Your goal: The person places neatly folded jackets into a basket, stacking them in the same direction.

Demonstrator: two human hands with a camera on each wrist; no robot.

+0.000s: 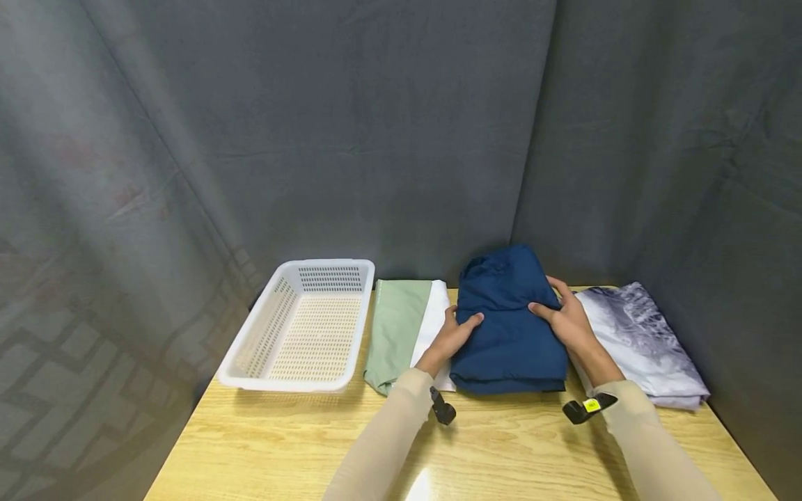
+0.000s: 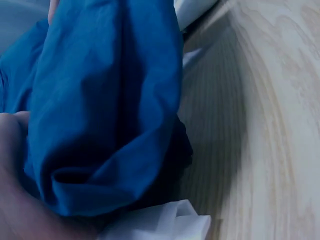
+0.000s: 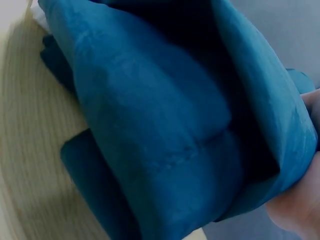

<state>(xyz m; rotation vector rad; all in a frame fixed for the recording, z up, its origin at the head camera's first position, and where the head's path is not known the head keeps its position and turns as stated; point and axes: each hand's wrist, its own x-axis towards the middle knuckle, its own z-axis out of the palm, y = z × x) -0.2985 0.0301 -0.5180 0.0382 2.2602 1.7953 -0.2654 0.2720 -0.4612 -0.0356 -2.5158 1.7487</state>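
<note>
A folded navy blue garment (image 1: 510, 327) is held between both hands at the back of the wooden table. My left hand (image 1: 450, 339) grips its left side, thumb on top and the other fingers mostly hidden. On the right edge, my right hand (image 1: 569, 321) pinches the fabric with its thumb above. The left wrist view has the garment's rounded, folded edge (image 2: 105, 100) off the tabletop, beside part of the left hand (image 2: 20, 205). Loose layers of the garment (image 3: 150, 120) gape in the right wrist view, with the right hand (image 3: 299, 197) at the side.
A white perforated plastic basket (image 1: 361, 327) stands on the left. Between it and the navy garment lies a folded green and white cloth (image 1: 397, 327). A folded white and grey patterned cloth (image 1: 651, 348) lies at right. Grey curtains (image 1: 376, 139) hang around the wooden table (image 1: 501, 445).
</note>
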